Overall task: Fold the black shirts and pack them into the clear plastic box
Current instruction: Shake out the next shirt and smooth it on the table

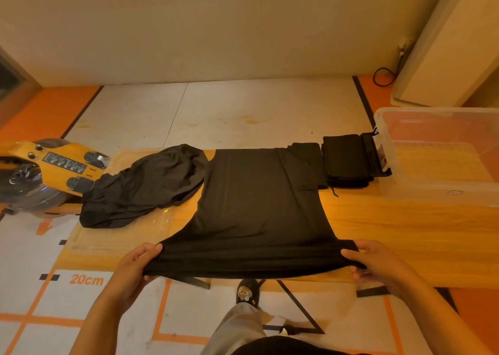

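Closest to me, my left hand [135,264] and right hand [378,261] each pinch a near corner of the shirt [259,206], thumbs on top and fingers curled under the hem, stretching it taut at the table [405,233] edge. Its body lies flat on the wood ahead. A crumpled pile [145,184] sits just left of it, and a folded stack [348,160] lies at its far right, against the box [384,130]. Below, my slipper [247,292] shows.
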